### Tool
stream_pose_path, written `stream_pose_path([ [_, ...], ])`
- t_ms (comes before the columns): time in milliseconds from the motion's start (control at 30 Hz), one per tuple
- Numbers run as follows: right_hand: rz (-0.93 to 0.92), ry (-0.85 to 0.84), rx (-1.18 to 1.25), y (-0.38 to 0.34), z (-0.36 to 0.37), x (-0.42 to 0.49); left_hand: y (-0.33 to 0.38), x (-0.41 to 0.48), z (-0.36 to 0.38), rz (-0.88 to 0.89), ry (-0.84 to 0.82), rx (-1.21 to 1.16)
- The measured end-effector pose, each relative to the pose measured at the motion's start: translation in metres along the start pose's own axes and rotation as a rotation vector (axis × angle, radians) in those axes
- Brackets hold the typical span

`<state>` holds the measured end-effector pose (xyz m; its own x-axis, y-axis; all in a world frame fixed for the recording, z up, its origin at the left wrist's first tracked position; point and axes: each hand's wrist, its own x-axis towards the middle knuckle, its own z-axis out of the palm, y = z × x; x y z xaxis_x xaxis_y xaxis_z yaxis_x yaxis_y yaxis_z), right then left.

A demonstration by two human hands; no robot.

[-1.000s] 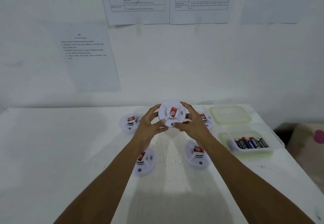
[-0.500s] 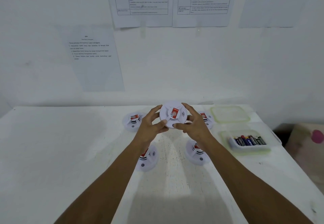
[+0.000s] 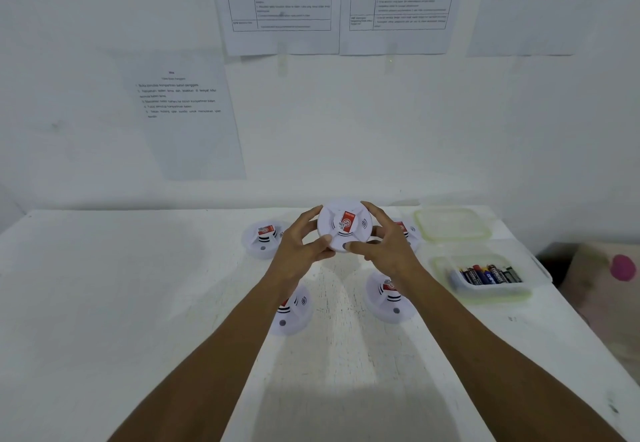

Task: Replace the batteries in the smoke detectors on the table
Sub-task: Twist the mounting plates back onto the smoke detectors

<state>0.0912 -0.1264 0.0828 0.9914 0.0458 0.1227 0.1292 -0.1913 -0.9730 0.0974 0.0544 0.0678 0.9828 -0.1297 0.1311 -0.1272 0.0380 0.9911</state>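
Hands both on one smoke detector (image 3: 344,225), lifted off the table (image 3: 138,303) at centre back, face toward the camera, red label in its middle. Left hand (image 3: 299,247) grips its left edge, fingers curled over the top rim, thumb on the lower edge. Right hand (image 3: 388,244) grips the right edge the same way, thumb tip near the small dark button at the bottom of the face. Both forearms reach in from the bottom of the view. Four more detectors lie on the table, face up, white with red labels: back-left detector (image 3: 263,239) just beside the left hand, back-right detector (image 3: 407,230) mostly hidden behind the right hand, front-left detector (image 3: 294,310) partly under the left wrist, front-right detector (image 3: 388,298) partly under the right wrist. Right of the hands, a clear plastic container (image 3: 491,292) holds a row of batteries (image 3: 488,273), mixed dark, blue and red. Its lid (image 3: 452,223) lies flat behind it, near the table's back edge. Printed sheets (image 3: 280,1) and a smaller text sheet (image 3: 187,112) are stuck on the white wall behind; print too small to read. Beige thing with a pink spot (image 3: 606,279) sits off the table's right side; cannot tell what it is.
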Motion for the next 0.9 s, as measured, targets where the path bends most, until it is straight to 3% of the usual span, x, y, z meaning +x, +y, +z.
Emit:
stream_pose_path([
  [300,-0.049,0.004,-0.029,0.004,0.001,0.000,-0.001,0.000,0.001,-0.001,0.018,0.017],
  [567,0.002,-0.189,-0.031,0.003,-0.015,0.000,0.005,-0.001,-0.006,0.011,-0.037,0.005],
  [900,-0.028,-0.104,-0.184,0.007,-0.019,-0.001,0.007,-0.002,-0.005,0.022,-0.102,0.200],
])
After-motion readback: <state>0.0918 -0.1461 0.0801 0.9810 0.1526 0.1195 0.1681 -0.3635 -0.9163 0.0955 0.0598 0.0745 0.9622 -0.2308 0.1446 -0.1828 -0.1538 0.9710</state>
